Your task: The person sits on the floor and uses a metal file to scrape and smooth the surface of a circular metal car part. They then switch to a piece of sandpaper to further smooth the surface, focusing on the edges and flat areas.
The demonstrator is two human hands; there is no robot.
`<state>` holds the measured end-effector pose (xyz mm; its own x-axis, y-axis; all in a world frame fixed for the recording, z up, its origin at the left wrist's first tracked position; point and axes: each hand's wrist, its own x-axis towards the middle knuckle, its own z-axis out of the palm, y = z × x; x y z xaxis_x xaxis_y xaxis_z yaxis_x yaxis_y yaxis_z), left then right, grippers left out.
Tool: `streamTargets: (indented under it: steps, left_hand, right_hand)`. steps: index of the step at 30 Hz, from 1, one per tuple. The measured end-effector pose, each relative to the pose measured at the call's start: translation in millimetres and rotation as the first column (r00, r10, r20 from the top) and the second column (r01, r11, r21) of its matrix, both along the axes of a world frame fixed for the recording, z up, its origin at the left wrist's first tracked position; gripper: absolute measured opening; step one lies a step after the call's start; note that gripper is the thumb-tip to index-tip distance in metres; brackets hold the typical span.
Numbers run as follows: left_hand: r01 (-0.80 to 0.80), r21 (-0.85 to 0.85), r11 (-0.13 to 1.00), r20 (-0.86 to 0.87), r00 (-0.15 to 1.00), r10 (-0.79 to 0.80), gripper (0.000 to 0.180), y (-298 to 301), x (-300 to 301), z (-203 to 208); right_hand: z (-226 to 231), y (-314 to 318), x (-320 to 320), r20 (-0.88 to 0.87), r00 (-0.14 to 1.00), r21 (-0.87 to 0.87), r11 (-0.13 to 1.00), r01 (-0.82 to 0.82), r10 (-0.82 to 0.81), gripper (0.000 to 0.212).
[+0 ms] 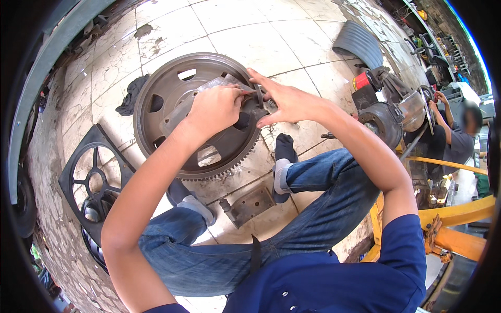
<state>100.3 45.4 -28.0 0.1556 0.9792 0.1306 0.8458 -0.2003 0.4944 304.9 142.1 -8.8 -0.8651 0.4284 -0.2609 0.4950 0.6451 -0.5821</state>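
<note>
A large, round, grey-brown flywheel [172,116] with a toothed rim and several openings lies on the floor in front of me. Across its face is a flat metal plate [176,116], partly covered by my left hand [218,107]. That hand is closed in a pinch near the flywheel's right side; a thin reddish bit shows at the fingertips, too small to name. My right hand [286,100] reaches in from the right, thumb and forefinger spread wide around a dark metal piece [259,97] at the rim. Whether its other fingers touch that piece is hidden.
A drilled metal plate [251,207] lies between my feet. Left are a black square frame [93,172] and a dark cloth [132,95]. A ribbed curved sheet [360,43], machinery [383,112] and yellow metal beams [459,224] stand right, with another person [459,138] beyond.
</note>
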Motion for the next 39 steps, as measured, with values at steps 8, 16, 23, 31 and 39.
streamTargets:
  steps: [8,16,23,31,39]
  left_hand:
    - [-0.010,0.114,0.993,0.019,1.000,0.008,0.021,11,4,-5]
    - [0.053,0.071,0.996,0.038,0.998,-0.056,0.022,8,11,3]
    - [0.060,0.026,0.998,0.040,0.997,-0.061,0.022,5,15,15]
    - [0.113,0.187,0.976,-0.057,0.993,-0.104,0.025,8,12,-6]
    - [0.169,0.157,0.973,-0.056,0.985,-0.162,0.022,8,27,-3]
  right_hand:
    - [-8,4,2,-0.077,0.997,0.022,1.000,-0.004,0.006,0.127]
    - [-4,3,3,-0.066,0.998,0.032,0.999,-0.012,0.014,0.128]
    - [-10,3,3,-0.129,0.991,0.018,1.000,-0.025,0.027,0.129]
    - [-8,2,1,-0.037,0.999,0.001,1.000,-0.006,0.006,0.131]
    - [-11,7,5,-0.061,0.998,-0.019,0.999,0.033,-0.034,0.132]
